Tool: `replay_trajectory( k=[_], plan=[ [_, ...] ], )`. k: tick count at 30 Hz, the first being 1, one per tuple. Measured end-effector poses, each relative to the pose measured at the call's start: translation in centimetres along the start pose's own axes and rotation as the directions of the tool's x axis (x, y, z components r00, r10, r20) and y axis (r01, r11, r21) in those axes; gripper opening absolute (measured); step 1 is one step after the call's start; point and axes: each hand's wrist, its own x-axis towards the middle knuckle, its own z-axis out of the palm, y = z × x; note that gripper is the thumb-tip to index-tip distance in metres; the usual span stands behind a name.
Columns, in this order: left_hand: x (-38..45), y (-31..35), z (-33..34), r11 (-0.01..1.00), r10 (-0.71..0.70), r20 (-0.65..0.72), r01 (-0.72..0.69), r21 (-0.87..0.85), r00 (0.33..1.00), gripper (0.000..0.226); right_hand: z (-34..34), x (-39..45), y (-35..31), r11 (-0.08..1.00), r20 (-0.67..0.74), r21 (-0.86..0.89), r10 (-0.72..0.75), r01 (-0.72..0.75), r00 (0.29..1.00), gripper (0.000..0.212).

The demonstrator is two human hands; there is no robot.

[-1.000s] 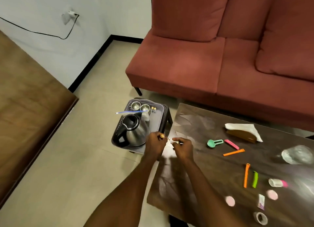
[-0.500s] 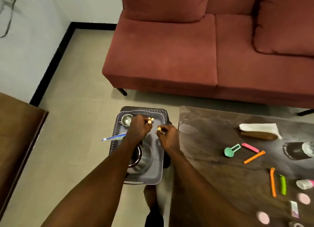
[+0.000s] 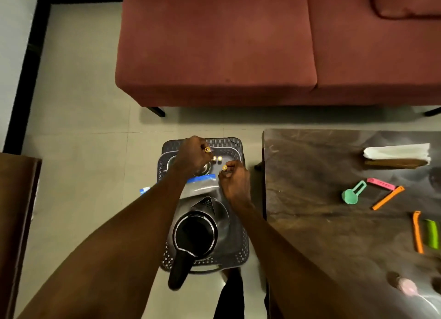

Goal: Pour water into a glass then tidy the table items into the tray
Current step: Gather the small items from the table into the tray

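Head view showed bare floor (image 3: 78, 127) around the tray (image 3: 238, 254); above it, left hand (image 3: 193, 156) and right hand (image 3: 235, 182) each pinched a small yellow piece (image 3: 225, 167).

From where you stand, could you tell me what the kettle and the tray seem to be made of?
The kettle looks like brushed stainless steel, going by its grey metallic sheen, with a matte black handle, probably plastic. The tray appears to be moulded dark grey plastic: its rim is a perforated lattice with a dull finish.
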Motion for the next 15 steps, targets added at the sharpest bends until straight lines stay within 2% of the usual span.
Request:
replay_trajectory(
  k=[8,10,12,15],
  plan=[
    [0.6,-1.0,3.0,0.991,-0.008,0.164,-0.014,0.133,0.986,0.01,2.1,1.1,0.6,0.998,-0.039,-0.026,0.049,-0.05,0.998,0.01],
    [0.3,-0.8,3.7,0.967,0.031,0.15,-0.068,0.246,0.988,0.01,2.3,1.4,0.7,0.999,-0.053,-0.009,0.031,-0.032,0.998,0.01],
    [0.2,-0.4,3.9,0.898,0.08,0.109,-0.119,0.423,0.991,0.011,2.5,1.7,0.8,1.0,-0.059,-0.001,0.005,-0.005,0.998,0.011],
    [0.2,-0.5,4.2,0.815,0.132,0.092,-0.161,0.556,0.987,0.013,2.9,1.8,1.2,1.0,-0.086,0.017,-0.021,0.023,0.996,0.01]
  ],
)
